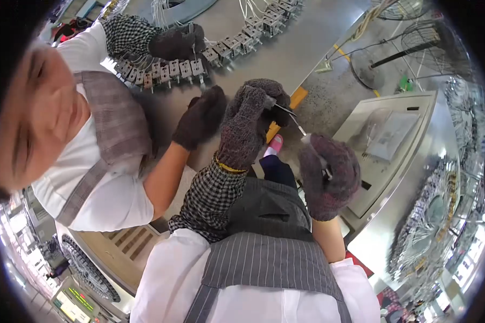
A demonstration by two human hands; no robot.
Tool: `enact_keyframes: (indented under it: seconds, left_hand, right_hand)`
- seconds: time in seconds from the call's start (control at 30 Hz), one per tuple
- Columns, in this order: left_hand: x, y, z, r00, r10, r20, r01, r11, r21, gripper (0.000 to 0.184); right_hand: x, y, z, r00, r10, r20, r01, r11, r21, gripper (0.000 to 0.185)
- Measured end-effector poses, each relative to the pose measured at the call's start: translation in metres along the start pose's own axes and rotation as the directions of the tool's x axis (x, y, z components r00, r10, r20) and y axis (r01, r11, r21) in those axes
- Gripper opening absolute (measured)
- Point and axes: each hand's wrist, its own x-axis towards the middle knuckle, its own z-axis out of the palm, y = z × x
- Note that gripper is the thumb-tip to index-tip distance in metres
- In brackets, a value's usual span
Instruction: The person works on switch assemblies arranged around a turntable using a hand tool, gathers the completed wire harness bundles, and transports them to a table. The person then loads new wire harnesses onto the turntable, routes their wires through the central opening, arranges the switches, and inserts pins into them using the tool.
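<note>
In the middle, my left hand [248, 121], in a dark knit glove and checked sleeve, is closed around a small metal piece with a thin dark blade [283, 109]. To its right, my right hand [330, 175], also gloved, is closed around a slim tool; its thin bright shaft [299, 126] points up toward the blade. The two tips lie close together, and I cannot tell if they touch. The glove hides most of the tool. Beyond my hands, a curved row of small metal blocks [245, 40] with thin wires stands on the metal table [285, 64].
Close on my left, a co-worker's gloved hand [178, 42] reaches over the blocks with a thin tool; the other gloved hand [202, 116] is beside my left hand. A floor fan [369, 72] stands ahead right. A metal cabinet [355, 129] with a plastic bag [392, 135] is at right.
</note>
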Motion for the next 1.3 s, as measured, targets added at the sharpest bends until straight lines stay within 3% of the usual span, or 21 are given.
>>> enact_keyframes:
  seconds: [0.13, 0.2, 0.27, 0.33, 0.43, 0.57, 0.6, 0.63, 0.67, 0.73, 0.8, 0.87, 0.9, 1.0, 1.13, 1.2, 1.3]
  left_hand:
    - [0.014, -0.009, 0.002, 0.994, 0.042, -0.105, -0.041, 0.999, 0.016, 0.029]
    - [0.018, -0.009, 0.001, 0.992, 0.054, -0.118, -0.048, 0.998, 0.050, 0.031]
    - [0.025, -0.009, -0.001, 0.998, 0.056, -0.023, -0.056, 0.998, -0.007, 0.033]
    - [0.025, -0.005, 0.001, 0.997, 0.047, -0.062, -0.043, 0.997, 0.059, 0.035]
    - [0.022, 0.002, 0.004, 0.994, 0.017, -0.105, -0.002, 0.990, 0.139, 0.035]
    - [0.016, 0.008, -0.012, 0.997, -0.024, -0.071, 0.033, 0.991, 0.127, 0.026]
    - [0.014, 0.011, -0.013, 0.998, -0.041, -0.053, 0.048, 0.992, 0.119, 0.024]
    - [0.010, 0.016, -0.014, 0.997, 0.072, -0.035, -0.055, 0.933, 0.356, 0.023]
    - [0.007, 0.019, -0.014, 0.993, 0.119, -0.013, -0.100, 0.881, 0.463, 0.023]
    - [0.006, 0.028, -0.014, 0.978, 0.208, 0.016, -0.174, 0.770, 0.614, 0.023]
    - [0.015, 0.042, -0.009, 0.966, 0.256, 0.044, -0.221, 0.719, 0.659, 0.023]
    - [0.019, 0.056, -0.003, 0.994, 0.034, -0.105, 0.029, 0.841, 0.540, 0.024]
    - [0.023, 0.056, -0.001, 0.994, -0.045, -0.099, 0.083, 0.905, 0.416, 0.026]
    - [0.039, 0.060, 0.002, 0.999, 0.016, 0.046, -0.039, 0.831, 0.556, 0.033]
    - [0.073, 0.078, 0.008, 0.995, -0.080, 0.053, 0.040, 0.847, 0.530, 0.032]
    - [0.091, 0.084, 0.009, 0.974, -0.136, 0.181, -0.008, 0.777, 0.629, 0.032]
    - [0.114, 0.090, 0.014, 0.946, -0.215, 0.242, -0.005, 0.738, 0.675, 0.033]
  right_hand:
    - [0.023, 0.016, 0.001, 0.998, -0.063, 0.024, 0.062, 0.997, 0.051, 0.022]
    - [0.033, 0.015, 0.002, 0.997, 0.005, 0.083, -0.005, 1.000, 0.003, 0.021]
    - [0.032, 0.024, 0.006, 0.999, 0.016, 0.035, -0.017, 0.998, 0.054, 0.021]
    - [0.034, 0.027, 0.008, 0.999, 0.032, 0.008, -0.032, 0.994, 0.107, 0.022]
    - [0.039, 0.026, 0.009, 0.989, 0.066, 0.132, -0.063, 0.998, -0.030, 0.022]
    - [0.022, 0.047, 0.022, 0.966, 0.214, 0.144, -0.232, 0.964, 0.126, 0.023]
    - [0.017, 0.052, 0.024, 0.931, 0.307, 0.199, -0.346, 0.916, 0.205, 0.023]
    - [0.012, 0.053, 0.025, 0.882, 0.391, 0.262, -0.457, 0.846, 0.276, 0.023]
    - [0.010, 0.051, 0.026, 0.880, 0.399, 0.258, -0.462, 0.845, 0.271, 0.023]
    - [0.009, 0.043, 0.033, 0.737, 0.561, 0.376, -0.665, 0.506, 0.549, 0.024]
    - [0.005, 0.047, 0.046, 0.745, 0.554, 0.372, -0.648, 0.468, 0.601, 0.024]
    - [0.007, 0.048, 0.057, 0.771, 0.537, 0.343, -0.629, 0.556, 0.543, 0.023]
    - [0.011, 0.044, 0.061, 0.738, 0.575, 0.355, -0.657, 0.488, 0.575, 0.024]
    - [0.016, 0.046, 0.070, 0.778, 0.548, 0.307, -0.610, 0.542, 0.578, 0.023]
    - [0.043, 0.049, 0.078, 0.753, 0.567, 0.334, -0.614, 0.421, 0.668, 0.022]
    - [0.062, 0.050, 0.081, 0.811, 0.480, 0.336, -0.568, 0.505, 0.650, 0.020]
    - [0.088, 0.043, 0.093, 0.838, 0.462, 0.290, -0.528, 0.558, 0.639, 0.020]
